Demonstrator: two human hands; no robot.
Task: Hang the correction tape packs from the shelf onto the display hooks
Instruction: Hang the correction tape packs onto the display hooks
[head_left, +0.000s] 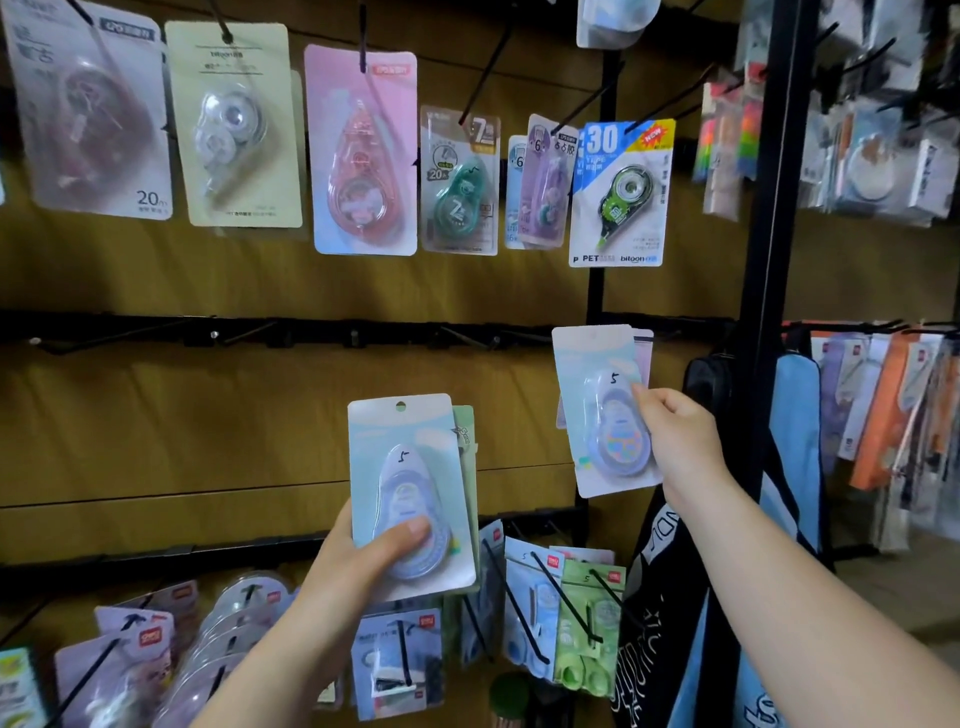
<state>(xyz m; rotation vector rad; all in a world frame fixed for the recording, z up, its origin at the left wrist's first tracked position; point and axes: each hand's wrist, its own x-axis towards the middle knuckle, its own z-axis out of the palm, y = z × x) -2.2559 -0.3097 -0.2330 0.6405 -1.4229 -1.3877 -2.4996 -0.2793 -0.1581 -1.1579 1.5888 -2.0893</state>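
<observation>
The left hand (358, 566) comes up from seven o'clock and grips a small stack of correction tape packs. Its thumb is pressed flat across the lower blister of the front pack (405, 467) and its fingers are hidden behind the card. That pale blue pack stands upright just below centre, with its hang hole at twelve o'clock of the card. A green pack (467, 441) peeks out behind it at its three o'clock edge.

The right hand (680, 436) reaches in from four o'clock and pinches the second pack (597, 415), also pale blue, by its three o'clock edge, thumb on the front. A pink-edged pack (644, 353) sits just behind it. The second pack tilts slightly and its top reaches the hook rail (311, 332), the black bar running from nine o'clock towards three. Whether it is on a hook I cannot tell.

Along the top, from ten o'clock to one o'clock, hang a grey pack (93, 114), a cream pack (234, 130), a pink pack (363, 156) and a blue 30 pack (621, 192). More packs fill the hooks at six o'clock. A black post (769, 234) stands at three o'clock.
</observation>
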